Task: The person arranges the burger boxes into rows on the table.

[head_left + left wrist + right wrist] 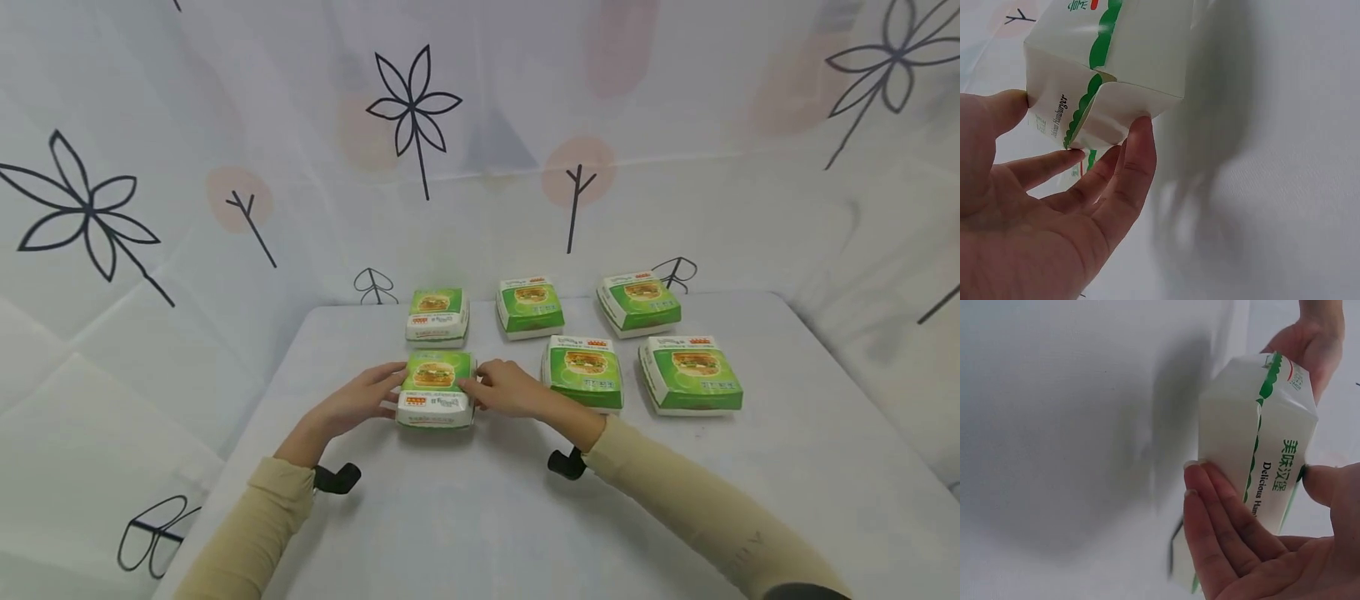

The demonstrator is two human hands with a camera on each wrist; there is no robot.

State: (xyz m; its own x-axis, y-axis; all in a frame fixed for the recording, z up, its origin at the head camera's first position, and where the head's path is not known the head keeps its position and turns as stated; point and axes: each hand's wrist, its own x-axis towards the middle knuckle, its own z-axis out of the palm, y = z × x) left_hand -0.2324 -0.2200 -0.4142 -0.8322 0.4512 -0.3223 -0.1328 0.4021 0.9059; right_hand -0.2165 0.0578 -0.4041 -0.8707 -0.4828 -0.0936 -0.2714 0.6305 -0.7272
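A green and white burger box, with a burger picture on its lid, is held between both hands in the head view. My left hand grips its left side; in the left wrist view the thumb is at one edge and the fingertips lie against the white side of the box. On the opposite side my right hand holds the box, thumb near the lid edge and fingers along the lettered side in the right wrist view. A shadow beside the box suggests it is raised off the table.
Behind the held box stands a similar burger box. Several more stand rightward: two at the back, a box and another box, and two nearer, a box and another box. All rest on a white-covered table before a patterned cloth.
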